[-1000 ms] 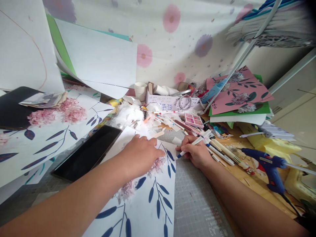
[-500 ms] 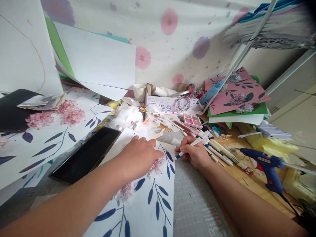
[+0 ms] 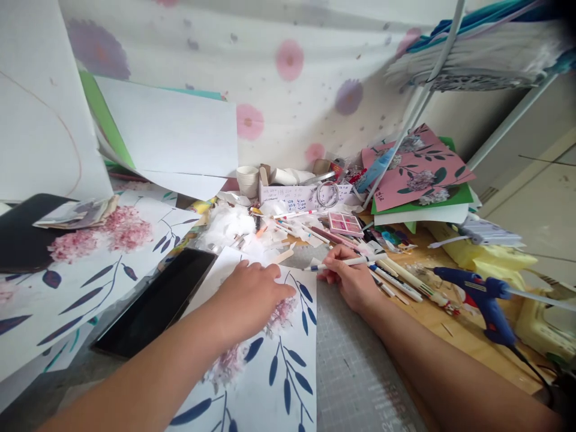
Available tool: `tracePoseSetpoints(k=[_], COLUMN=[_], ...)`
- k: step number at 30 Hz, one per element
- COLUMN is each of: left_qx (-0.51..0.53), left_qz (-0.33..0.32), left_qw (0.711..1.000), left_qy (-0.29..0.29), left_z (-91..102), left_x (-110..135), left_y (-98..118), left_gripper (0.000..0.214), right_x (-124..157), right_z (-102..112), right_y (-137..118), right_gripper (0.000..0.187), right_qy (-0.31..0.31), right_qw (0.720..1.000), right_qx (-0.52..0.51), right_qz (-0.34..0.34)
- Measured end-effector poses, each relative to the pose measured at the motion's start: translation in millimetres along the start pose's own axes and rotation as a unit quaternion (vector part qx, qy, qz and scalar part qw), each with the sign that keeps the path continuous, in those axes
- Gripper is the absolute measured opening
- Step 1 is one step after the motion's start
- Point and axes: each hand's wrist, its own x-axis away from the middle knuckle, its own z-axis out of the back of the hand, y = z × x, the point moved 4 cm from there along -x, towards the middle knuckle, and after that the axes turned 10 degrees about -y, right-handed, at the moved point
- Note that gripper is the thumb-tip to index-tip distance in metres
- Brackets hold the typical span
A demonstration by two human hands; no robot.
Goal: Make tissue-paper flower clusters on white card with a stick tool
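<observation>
A white sheet of paper [image 3: 252,402] carries dark blue painted leaf sprigs and fluffy pink flower clusters [image 3: 227,363]. My left hand [image 3: 254,297] lies across its upper part, open, with the fingers resting on the sheet and partly covering a cluster. My right hand [image 3: 353,281] is closed around a white marker pen [image 3: 348,262] with a blue band. The pen is nearly level, its tip pointing left at the sheet's upper right edge, near a thin stem; I cannot tell whether it touches. Under the sheet is a grey cutting mat [image 3: 355,366].
A black phone or tablet [image 3: 157,306] lies left of the sheet, beside another flower picture [image 3: 148,264]. Pens, scraps and a pink palette [image 3: 345,223] crowd the back. A blue glue gun [image 3: 481,294] stands at the right, near pink artwork [image 3: 405,180].
The marker pen has turned from slanting downward to nearly level, and its tip has moved up and left to the sheet's edge. My left hand stays on the paper. The view has shifted slightly.
</observation>
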Motion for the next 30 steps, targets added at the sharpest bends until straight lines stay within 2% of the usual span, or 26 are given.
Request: tracePoseSetpoints(k=[6, 17, 24, 30], left_qx=[-0.011, 0.002, 0.039, 0.067], left_qz=[0.015, 0.038, 0.022, 0.043], left_qw=[0.999, 0.999, 0.999, 0.997], left_qy=[-0.027, -0.012, -0.01, 0.007], left_z=[2.0, -2.5, 0.8, 7.4], left_x=[0.2, -2.7, -2.4, -0.7], left_y=[-3.4, -4.7, -7.1, -5.2], left_gripper=[0.072, 0.066, 0.073, 0.067], right_x=[-3.9, -7.2, -11.1, -11.4], right_z=[-4.6, -5.2, -5.0, -3.4], right_y=[-3.3, 1.8, 4.5, -0.9], right_gripper=[0.02, 0.017, 0.017, 0.021], right_qy=[-0.009, -0.058, -0.049, -0.019], right_qw=[1.0, 0.996, 0.995, 0.997], right_qx=[0.002, 0.071, 0.082, 0.068], right_qz=[0.003, 0.005, 0.016, 0.041])
